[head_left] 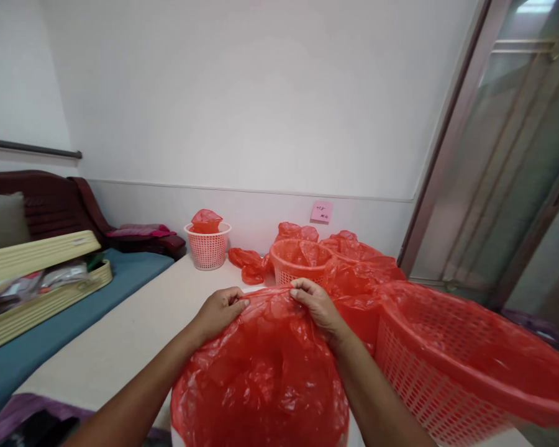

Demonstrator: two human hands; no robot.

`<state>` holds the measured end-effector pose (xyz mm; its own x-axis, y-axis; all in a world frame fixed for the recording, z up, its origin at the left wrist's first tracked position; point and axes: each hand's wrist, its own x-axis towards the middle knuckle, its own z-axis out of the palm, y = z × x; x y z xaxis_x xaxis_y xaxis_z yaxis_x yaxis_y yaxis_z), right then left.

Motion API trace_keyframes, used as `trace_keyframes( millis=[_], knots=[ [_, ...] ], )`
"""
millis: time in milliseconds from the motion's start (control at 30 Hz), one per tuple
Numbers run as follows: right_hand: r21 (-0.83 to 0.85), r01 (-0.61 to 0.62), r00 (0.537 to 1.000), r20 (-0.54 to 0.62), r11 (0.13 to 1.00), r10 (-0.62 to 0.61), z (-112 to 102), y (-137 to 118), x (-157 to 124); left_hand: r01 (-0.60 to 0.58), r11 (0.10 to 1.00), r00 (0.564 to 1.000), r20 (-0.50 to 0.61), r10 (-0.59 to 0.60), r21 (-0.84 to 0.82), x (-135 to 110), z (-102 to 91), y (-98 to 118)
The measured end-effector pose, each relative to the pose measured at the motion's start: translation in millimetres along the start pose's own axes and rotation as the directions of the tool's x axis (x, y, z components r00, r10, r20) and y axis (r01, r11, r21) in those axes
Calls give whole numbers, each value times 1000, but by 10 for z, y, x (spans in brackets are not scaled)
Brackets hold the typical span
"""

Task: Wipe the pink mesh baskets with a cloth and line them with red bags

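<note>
A red plastic bag (pixel 261 379) lines a bin right in front of me on the table (pixel 130 335). My left hand (pixel 220 310) pinches the bag's far edge, fingers closed on the film. My right hand (pixel 317 305) grips the same far edge a little to the right, also closed. Both arms reach over the bag's open mouth.
A large pink mesh basket (pixel 451 366) lined with a red bag stands at the right. Further back are a lined basket (pixel 299 261), more red bags (pixel 354 248) and a small pink basket (pixel 208 245) by the wall. A sofa (pixel 51 205) and a wooden box (pixel 41 273) are at the left.
</note>
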<state>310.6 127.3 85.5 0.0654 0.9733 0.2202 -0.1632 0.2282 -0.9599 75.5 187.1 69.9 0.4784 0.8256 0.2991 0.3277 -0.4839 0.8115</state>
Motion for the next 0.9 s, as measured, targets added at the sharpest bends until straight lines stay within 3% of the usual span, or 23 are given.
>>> trace_keyframes(
  millis=[267,433,533,633,800,900],
  knots=[
    [-77,-6,1000,26,997,8,38,-49,-67,-7,995,1000,22,9,-96,8,-46,70],
    [-245,142,984,-73,959,-165,2,10,-24,-6,992,1000,6,6,-127,-8,-50,60],
    [-431,277,931,-100,859,-351,-28,65,21,4,991,1000,-14,-6,-135,-21,-65,57],
    [-610,336,900,-16,718,-435,-27,87,31,6,990,1000,-17,-9,-143,-18,-62,45],
    [-802,301,879,24,516,-476,5,79,-4,-6,988,1000,4,6,-155,0,-24,-19],
    [-872,243,876,10,424,-482,18,82,-25,-19,992,999,-43,14,-124,4,-14,-65]
  ],
)
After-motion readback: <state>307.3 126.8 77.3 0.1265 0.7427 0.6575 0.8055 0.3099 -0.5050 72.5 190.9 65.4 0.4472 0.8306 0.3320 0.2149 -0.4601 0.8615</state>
